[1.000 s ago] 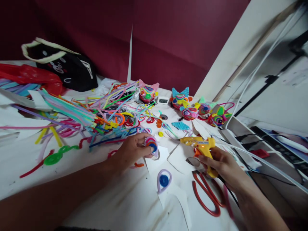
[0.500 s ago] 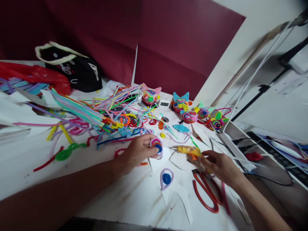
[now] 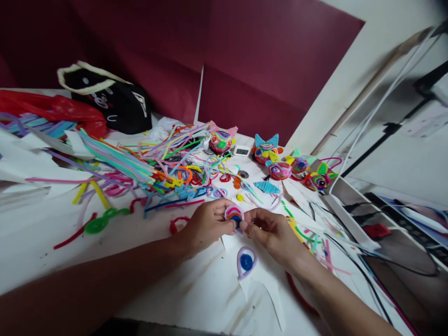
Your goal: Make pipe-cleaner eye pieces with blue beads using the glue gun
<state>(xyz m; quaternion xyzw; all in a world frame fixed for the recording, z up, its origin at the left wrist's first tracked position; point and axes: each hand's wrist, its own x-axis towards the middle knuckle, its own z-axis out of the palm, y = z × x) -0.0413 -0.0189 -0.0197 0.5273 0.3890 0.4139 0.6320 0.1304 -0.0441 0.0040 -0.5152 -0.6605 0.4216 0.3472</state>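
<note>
Between the fingers of my left hand (image 3: pixel 206 226) is a small coiled pipe-cleaner piece (image 3: pixel 234 213) in pink, orange and blue with a lilac edge. My right hand (image 3: pixel 271 231) pinches the same piece at its right side with thumb and forefinger. Below them on the white table lies a lilac teardrop loop with a blue coil (image 3: pixel 246 262) in it. The yellow glue gun (image 3: pixel 294 228) rests mostly hidden behind my right hand. Part of a red scissors handle (image 3: pixel 297 294) shows under my right forearm.
A heap of coloured pipe cleaners (image 3: pixel 119 158) spreads over the left and middle of the table. Several decorated balls (image 3: pixel 280 170) stand at the back beside a small white clock (image 3: pixel 241 150). A power strip and cables (image 3: pixel 376 231) lie at the right.
My right hand has let go of the yellow glue gun and moved left to the coiled piece, which it now pinches. My left hand still holds that piece.
</note>
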